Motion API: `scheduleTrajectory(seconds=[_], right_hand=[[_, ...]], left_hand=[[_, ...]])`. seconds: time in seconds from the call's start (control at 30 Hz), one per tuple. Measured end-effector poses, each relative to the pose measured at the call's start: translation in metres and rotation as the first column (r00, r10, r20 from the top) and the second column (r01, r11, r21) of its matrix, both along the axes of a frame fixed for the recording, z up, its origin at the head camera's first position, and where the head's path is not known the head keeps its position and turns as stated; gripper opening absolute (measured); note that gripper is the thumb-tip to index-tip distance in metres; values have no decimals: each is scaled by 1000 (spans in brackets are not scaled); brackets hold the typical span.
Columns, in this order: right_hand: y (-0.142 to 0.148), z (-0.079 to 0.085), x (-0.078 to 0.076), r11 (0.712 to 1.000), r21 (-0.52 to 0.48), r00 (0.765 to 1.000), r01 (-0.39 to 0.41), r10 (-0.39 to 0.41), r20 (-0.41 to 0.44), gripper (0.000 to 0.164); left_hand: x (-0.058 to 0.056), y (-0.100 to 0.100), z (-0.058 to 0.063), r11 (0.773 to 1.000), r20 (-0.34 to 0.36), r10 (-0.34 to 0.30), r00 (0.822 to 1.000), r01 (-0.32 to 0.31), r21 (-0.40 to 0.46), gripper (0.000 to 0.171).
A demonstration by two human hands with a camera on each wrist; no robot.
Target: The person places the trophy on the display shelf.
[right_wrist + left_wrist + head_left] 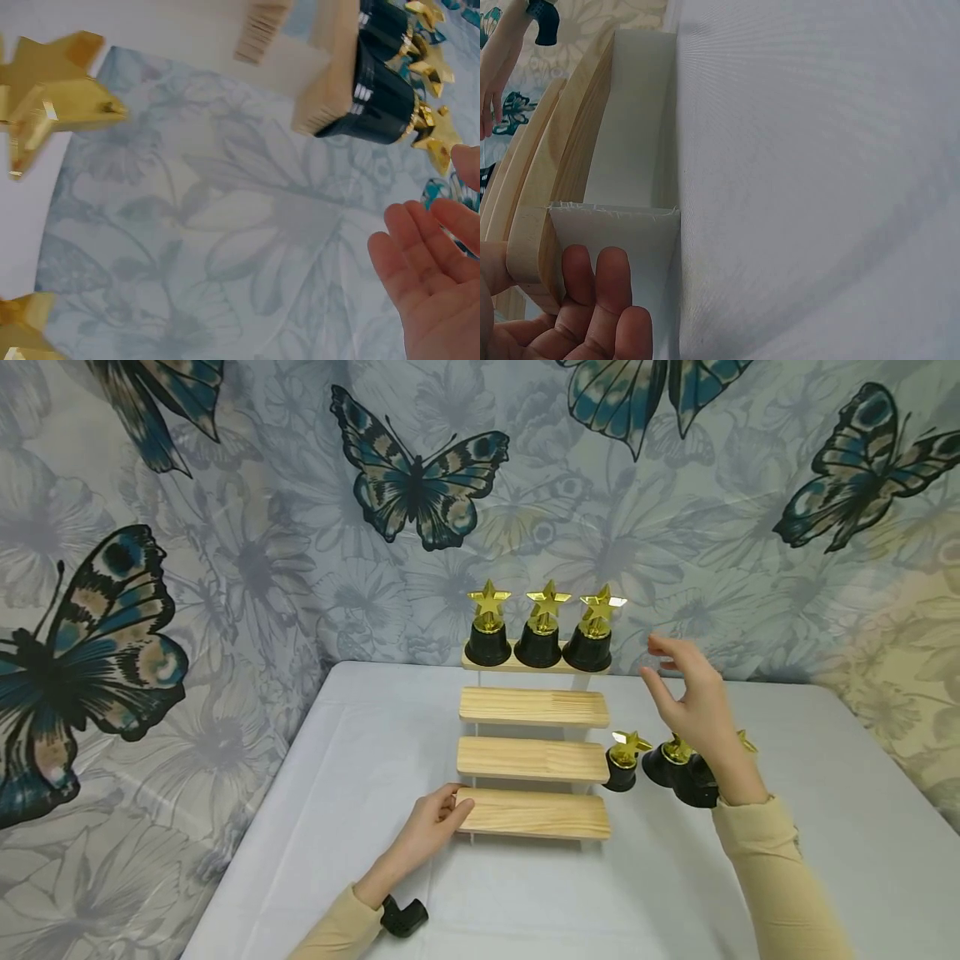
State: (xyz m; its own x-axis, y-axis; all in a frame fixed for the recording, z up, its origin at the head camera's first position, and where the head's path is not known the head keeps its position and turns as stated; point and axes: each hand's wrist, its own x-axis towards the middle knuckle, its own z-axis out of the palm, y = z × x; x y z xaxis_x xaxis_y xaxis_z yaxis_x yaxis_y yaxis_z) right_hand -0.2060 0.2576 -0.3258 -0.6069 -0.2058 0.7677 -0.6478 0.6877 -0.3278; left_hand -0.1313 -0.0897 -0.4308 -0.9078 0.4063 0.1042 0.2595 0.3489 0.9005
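A tiered display stand with light wooden shelves and white side supports stands on the table. My left hand grips the left end of the lowest shelf, thumb on top and fingers curled beneath. Three gold star trophies on black bases fill the top shelf: a left trophy, a middle trophy and a right trophy. Beside that right trophy, my right hand is in the air with fingers loosely bent and nothing in it.
Several more star trophies stand on the table right of the stand, partly hidden by my right forearm. A white cloth covers the table. Fabric with butterflies hangs behind. A black device sits at my left wrist.
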Motion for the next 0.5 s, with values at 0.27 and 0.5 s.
scheduleTrajectory(seconds=[0.27, 0.5], right_hand=[[6, -27, 12, 1000, 8, 1000, -2, 2, 22, 50], [12, -44, 19, 1000, 30, 998, -5, 3, 68, 51]], left_hand=[[0, 0, 0, 1000, 5, 6, 1000, -6, 2, 32], [1, 1, 2, 1000, 18, 11, 1000, -11, -5, 34]])
